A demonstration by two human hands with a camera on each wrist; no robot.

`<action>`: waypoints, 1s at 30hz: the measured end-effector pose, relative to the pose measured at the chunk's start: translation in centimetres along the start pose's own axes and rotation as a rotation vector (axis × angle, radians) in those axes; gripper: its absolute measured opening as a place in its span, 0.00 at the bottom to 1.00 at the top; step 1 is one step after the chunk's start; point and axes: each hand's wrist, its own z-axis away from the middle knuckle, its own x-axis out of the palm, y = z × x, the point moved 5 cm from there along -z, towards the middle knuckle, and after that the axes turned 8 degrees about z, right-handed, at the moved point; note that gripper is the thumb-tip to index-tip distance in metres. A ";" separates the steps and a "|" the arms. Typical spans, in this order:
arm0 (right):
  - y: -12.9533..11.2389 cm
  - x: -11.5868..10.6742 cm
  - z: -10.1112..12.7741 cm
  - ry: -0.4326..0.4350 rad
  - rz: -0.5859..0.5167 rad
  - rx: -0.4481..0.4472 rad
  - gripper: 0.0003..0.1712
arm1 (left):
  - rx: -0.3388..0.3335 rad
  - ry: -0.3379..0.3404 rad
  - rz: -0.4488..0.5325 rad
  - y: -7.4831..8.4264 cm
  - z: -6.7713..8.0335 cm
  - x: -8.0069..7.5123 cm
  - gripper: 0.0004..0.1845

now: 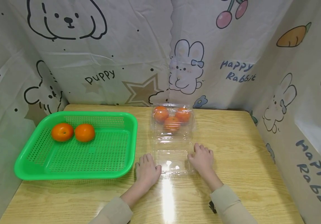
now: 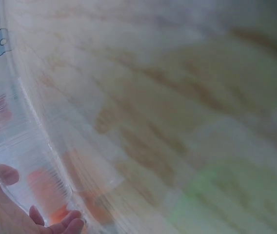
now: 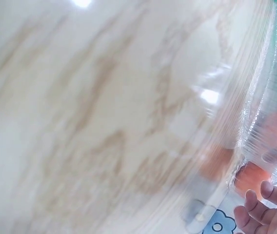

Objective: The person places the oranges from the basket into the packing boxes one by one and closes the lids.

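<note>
A clear plastic clamshell box lies opened flat on the table, with three oranges in its far half. Its near half, the clear lid, holds nothing. My left hand is at the lid's left side, thumb by its edge and fingers pointing forward; in the left wrist view the thumb and fingers stand apart. At the right side of the lid, my right hand has its thumb at the edge and its fingers loosely bent, also apart in the right wrist view. Whether the fingertips press the plastic is hard to tell.
To the left stands a green plastic basket with two oranges in its far left part. Printed cloth walls rise behind and beside the wooden table. A small dark object shows by the right sleeve.
</note>
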 end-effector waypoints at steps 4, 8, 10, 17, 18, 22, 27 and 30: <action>-0.2 -0.1 0.0 0.007 0.022 0.001 0.13 | -0.003 -0.003 0.003 0.0 0.0 0.0 0.15; -0.2 0.0 -0.1 0.013 0.027 0.006 0.13 | -0.004 -0.009 0.000 0.0 0.0 -0.1 0.16; -0.3 0.0 -0.1 0.018 0.029 0.009 0.12 | -0.005 -0.010 -0.008 0.0 0.0 -0.3 0.17; -0.3 0.0 -0.1 0.036 0.017 0.012 0.11 | 0.017 0.004 0.003 0.0 0.2 -0.7 0.22; -0.3 0.0 -0.1 0.038 0.016 0.013 0.10 | 0.024 0.012 0.009 0.0 0.2 -0.8 0.22; -0.3 -0.1 -0.1 0.042 0.017 0.011 0.10 | 0.060 0.050 0.022 0.1 0.3 -1.3 0.21; -0.4 0.0 -0.1 0.036 0.015 0.007 0.10 | 0.132 0.093 0.021 0.5 0.5 -1.8 0.23; -0.4 0.0 0.0 0.035 0.012 0.004 0.09 | 0.202 0.109 0.012 1.1 0.5 -2.4 0.25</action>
